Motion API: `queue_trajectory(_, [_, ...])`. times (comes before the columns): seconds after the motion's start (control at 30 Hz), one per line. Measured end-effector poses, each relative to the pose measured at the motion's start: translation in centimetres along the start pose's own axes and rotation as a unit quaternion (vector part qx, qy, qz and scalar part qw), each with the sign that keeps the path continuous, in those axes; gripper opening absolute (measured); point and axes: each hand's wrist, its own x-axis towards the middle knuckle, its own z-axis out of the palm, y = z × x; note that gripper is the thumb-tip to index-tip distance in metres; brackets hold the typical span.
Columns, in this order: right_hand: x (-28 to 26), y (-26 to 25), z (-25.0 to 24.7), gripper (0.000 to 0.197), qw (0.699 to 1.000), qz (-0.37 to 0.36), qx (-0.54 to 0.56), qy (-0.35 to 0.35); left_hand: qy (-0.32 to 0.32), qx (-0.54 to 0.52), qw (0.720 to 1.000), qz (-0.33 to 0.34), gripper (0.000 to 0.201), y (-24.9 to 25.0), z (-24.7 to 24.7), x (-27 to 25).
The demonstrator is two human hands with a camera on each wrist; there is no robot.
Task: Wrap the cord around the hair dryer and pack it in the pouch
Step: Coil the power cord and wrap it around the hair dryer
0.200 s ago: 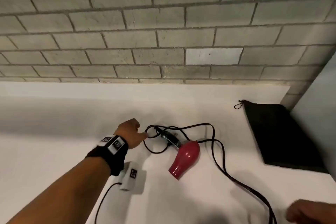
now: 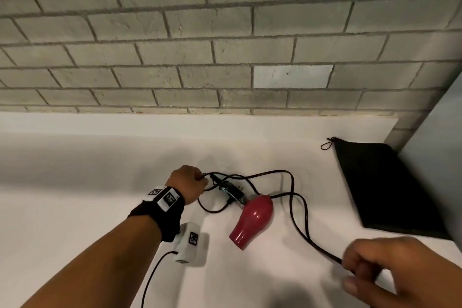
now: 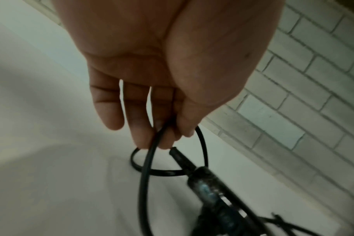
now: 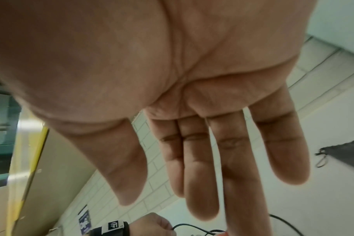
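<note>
- We see a red hair dryer (image 2: 252,220) lying on its side on the white counter (image 2: 75,182), about in the middle.
- Its black cord (image 2: 297,215) lies in loose loops on the counter, at the far side of the dryer and to its right. None of it is wound around the dryer.
- The black plug (image 2: 233,192) lies just past the far left end of the dryer.
- The left hand (image 2: 188,184) is at the left of the loops. In the left wrist view its fingers (image 3: 144,127) and thumb pinch a loop of the cord near the plug.
- The right hand (image 2: 400,272) is near us, at the right. One strand of the cord runs from the dryer toward it.
- In the head view its fingers look bent, and the cord ends right at them. In the right wrist view the fingers (image 4: 200,175) are straight and spread, with no cord in them.
- So we cannot tell if the right hand is holding the cord or only touching it.
- The black pouch (image 2: 385,187) lies flat at the far right of the counter, well apart from the dryer. Its drawstring (image 2: 327,144) sticks out at the far left corner.
- A gray brick wall (image 2: 225,45) stands behind the counter.
- A black strap (image 2: 160,215) with small white tags is on the left wrist.
</note>
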Motion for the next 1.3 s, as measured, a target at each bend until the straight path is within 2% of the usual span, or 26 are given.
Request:
queue_trajectory(0.1, [3.9, -3.8, -0.6, 0.03, 0.999, -0.032, -0.016, 0.031, 0.018, -0.05, 0.995, 0.089, 0.022, 1.6, -1.0, -1.9])
queue_trajectory(0.13, [5.9, -3.8, -0.3, 0.03, 0.996, -0.054, 0.002, 0.064, 0.011, -0.069, 0.99, 0.124, 0.019, 2.3, -1.3, -2.8])
queue_trajectory(0.2, [9.6, -4.8, 0.3, 0.046, 0.993, -0.073, -0.005, 0.089, -0.015, -0.093, 0.975, 0.2, 0.014, 3.7, -1.4, -5.0])
queue_trajectory(0.27, [13.3, -6.4, 1.4, 0.066, 0.996, -0.082, -0.018, 0.043, -0.035, -0.087, 0.958, 0.27, 0.013, 4.6, -0.8, -6.7])
queue_trajectory(0.3, [14.9, -6.9, 2.0, 0.065, 0.997, -0.07, -0.037, 0.009, -0.043, -0.074, 0.95, 0.299, 0.015, 4.9, -0.5, -7.4])
queue_trajectory(0.37, [17.1, -7.4, 3.1, 0.043, 0.994, -0.061, -0.074, -0.048, -0.063, -0.06, 0.938, 0.337, 0.018, 4.9, 0.3, -8.3])
queue_trajectory(0.43, [18.0, -7.2, 3.8, 0.025, 0.993, -0.053, -0.095, -0.051, -0.106, -0.093, 0.936, 0.324, 0.019, 3.9, 0.3, -8.1])
queue_trajectory(0.5, [18.4, -6.5, 3.9, 0.026, 0.993, -0.063, -0.097, -0.023, -0.115, -0.193, 0.943, 0.247, 0.024, 2.6, -0.1, -6.7])
queue_trajectory(0.53, [18.4, -6.2, 3.7, 0.028, 0.993, -0.069, -0.093, -0.015, -0.08, -0.238, 0.949, 0.192, 0.024, 1.9, -0.1, -5.3])
queue_trajectory(0.57, [18.3, -6.0, 3.5, 0.029, 0.994, -0.069, -0.085, -0.013, -0.018, -0.24, 0.96, 0.145, 0.019, 1.1, 0.1, -3.4])
queue_trajectory(0.6, [18.2, -5.7, 3.4, 0.029, 0.995, -0.068, -0.076, -0.012, 0.045, -0.185, 0.976, 0.108, 0.01, 0.3, 0.3, -1.3])
queue_trajectory(0.63, [18.0, -5.6, 3.3, 0.031, 0.995, -0.063, -0.07, -0.014, 0.075, -0.116, 0.988, 0.073, 0.016, -0.6, 0.6, 0.7])
queue_trajectory(0.67, [17.7, -5.4, 3.1, 0.032, 0.996, -0.06, -0.064, -0.016, 0.058, -0.061, 0.995, 0.046, 0.034, -1.2, 1.1, 2.5])
queue_trajectory(0.7, [17.4, -5.3, 3.1, 0.034, 0.996, -0.061, -0.058, -0.019, 0.014, -0.034, 0.999, 0.031, 0.05, -1.7, 1.8, 4.2])
queue_trajectory(0.73, [17.2, -5.1, 3.2, 0.035, 0.996, -0.066, -0.051, -0.019, -0.03, -0.017, 0.999, 0.027, 0.058, -2.0, 2.4, 5.5])
queue_trajectory(0.8, [16.6, -4.7, 3.2, 0.036, 0.996, -0.078, -0.039, -0.017, -0.07, 0.033, 0.996, 0.052, 0.045, -1.7, 3.2, 6.8])
queue_trajectory(0.87, [16.2, -4.4, 3.3, 0.036, 0.996, -0.085, -0.034, -0.018, -0.039, 0.041, 0.996, 0.072, 0.025, -1.2, 3.1, 7.0])
queue_trajectory(0.93, [15.9, -4.0, 3.2, 0.037, 0.996, -0.08, -0.034, -0.021, -0.006, -0.008, 0.997, 0.079, 0.012, -0.5, 2.1, 6.5])
queue_trajectory(1.03, [15.4, -3.9, 2.1, 0.035, 0.996, -0.07, -0.048, -0.041, 0.023, -0.083, 0.985, 0.148, 0.014, 1.2, 0.0, 5.1])
queue_trajectory(1.1, [15.8, -4.5, 0.8, 0.027, 0.997, -0.064, -0.037, -0.012, 0.029, -0.114, 0.969, 0.217, 0.016, 3.1, -1.5, 3.3])
queue_trajectory(1.13, [16.3, -4.9, 0.2, 0.023, 0.998, -0.058, -0.02, 0.025, 0.031, -0.121, 0.959, 0.256, 0.017, 4.3, -2.2, 2.4])
queue_trajectory(1.2, [17.6, -5.7, -0.7, 0.03, 0.995, -0.045, 0.019, 0.082, 0.047, -0.104, 0.931, 0.347, 0.02, 6.4, -3.3, 0.9])
queue_trajectory(1.27, [18.8, -6.1, -0.7, 0.029, 0.996, -0.045, 0.029, 0.071, 0.074, -0.082, 0.901, 0.42, 0.022, 8.2, -3.9, -0.3])
queue_trajectory(1.3, [19.2, -6.2, -0.6, 0.02, 0.996, -0.049, 0.039, 0.063, 0.082, -0.09, 0.894, 0.432, 0.023, 9.1, -4.0, -0.8])
